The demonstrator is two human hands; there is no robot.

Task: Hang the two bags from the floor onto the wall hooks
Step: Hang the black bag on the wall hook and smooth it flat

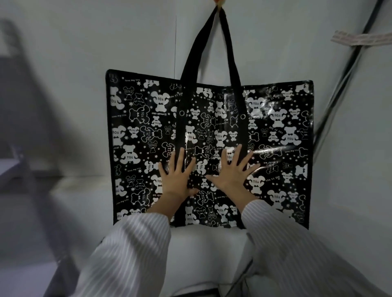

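A large glossy black bag (275, 131) printed with white bears hangs flat against the white wall. Its black straps (194, 48) run up to a hook (218, 1) at the top edge of the view, mostly cut off. My left hand (177, 176) lies flat on the lower middle of the bag, fingers spread. Beside it, my right hand (232, 169) presses flat on the bag in the same way. Neither hand holds anything. Only this one bag is in view.
Dark cables (339, 84) run diagonally down the wall to the right of the bag, beneath a strip of tape (360, 39). A blurred dark frame (31, 127) stands at the left. A white ledge (74, 184) runs along the wall's base.
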